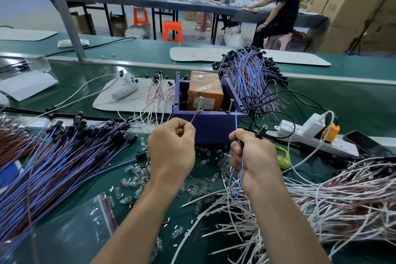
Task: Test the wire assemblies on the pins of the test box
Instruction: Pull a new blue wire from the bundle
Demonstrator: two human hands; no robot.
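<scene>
The blue test box (211, 123) stands at the middle of the bench with an orange block (204, 90) inside and two screw pins, a left pin (200, 104) and a right pin (231, 105), on its front rim. My left hand (172, 146) pinches a brown wire (194, 117) whose tip reaches toward the left pin. My right hand (251, 154) grips a blue wire (236, 122) that rises toward the right pin and loops down below the hand. A black lamp holder (261, 131) sticks out above my right hand.
A heap of blue and brown wire assemblies (49, 156) lies at the left, another (250, 75) behind the box. White wires (321, 199) pile at the right. Small clear bulbs (137, 180) litter the green mat. A power strip (310, 135), a green timer (282, 155) and a phone (366, 143) lie right.
</scene>
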